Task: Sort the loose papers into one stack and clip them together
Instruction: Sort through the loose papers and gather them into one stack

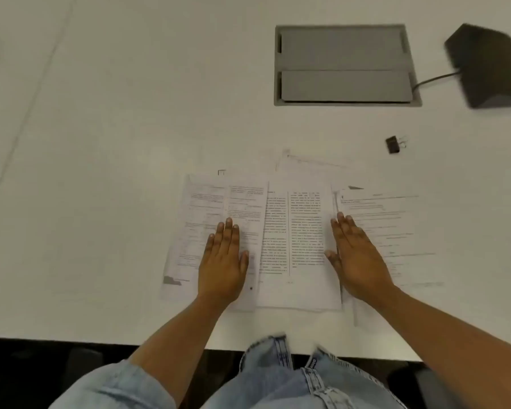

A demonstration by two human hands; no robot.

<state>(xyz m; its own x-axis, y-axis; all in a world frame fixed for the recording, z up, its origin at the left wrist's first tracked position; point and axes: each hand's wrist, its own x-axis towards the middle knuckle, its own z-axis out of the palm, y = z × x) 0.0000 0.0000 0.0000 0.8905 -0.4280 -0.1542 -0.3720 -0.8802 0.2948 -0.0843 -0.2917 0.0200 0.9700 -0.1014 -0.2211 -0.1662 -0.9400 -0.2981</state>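
Observation:
Several loose printed papers [295,231] lie spread and overlapping on the white table, fanned from left to right. My left hand [223,261] rests flat on the left sheets, fingers together and extended. My right hand [357,255] lies flat at the right edge of the middle sheet, overlapping the right-hand sheet [396,225]. Neither hand holds anything. A small black binder clip [393,144] sits on the table beyond the papers, up and to the right, apart from both hands.
A grey cable hatch [344,64] is set into the white table [115,143] at the back right. A dark wedge-shaped device [490,66] with a cable stands at the far right. The table's front edge runs just below the papers, above my lap.

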